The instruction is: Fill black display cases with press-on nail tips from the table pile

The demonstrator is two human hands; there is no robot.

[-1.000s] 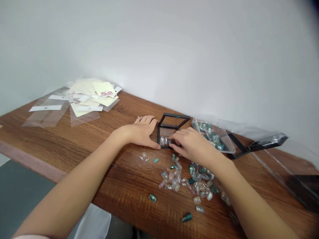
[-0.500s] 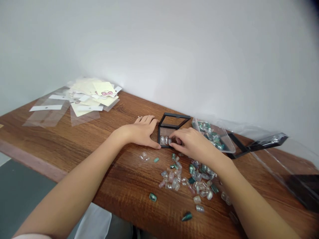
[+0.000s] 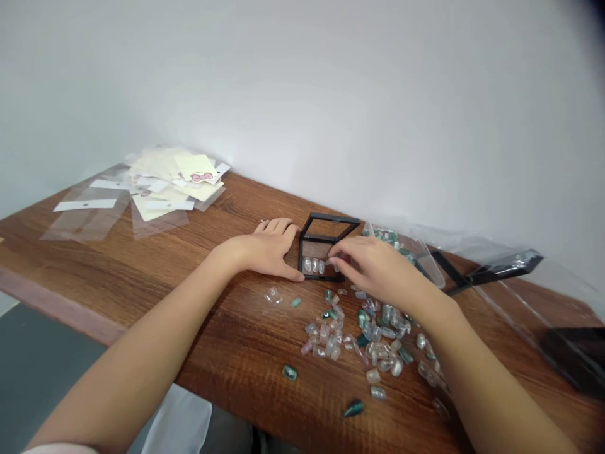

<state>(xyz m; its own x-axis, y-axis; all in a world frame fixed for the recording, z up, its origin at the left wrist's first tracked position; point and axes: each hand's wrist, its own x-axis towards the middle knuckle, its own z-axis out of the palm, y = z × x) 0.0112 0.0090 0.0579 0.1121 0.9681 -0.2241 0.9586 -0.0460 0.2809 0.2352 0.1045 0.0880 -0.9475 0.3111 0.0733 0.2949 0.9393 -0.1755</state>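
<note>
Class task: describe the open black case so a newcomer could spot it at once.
On the wooden table, look between the two hands: the left hand touches a small open black case, and the right hand is over it. Unlike the clear tray beside it, it holds a neat row of nails.

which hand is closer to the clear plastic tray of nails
Right. The right hand is just beside the clear plastic tray, reaching over the black display case. The left hand is farther away, on the case's opposite side.
</note>
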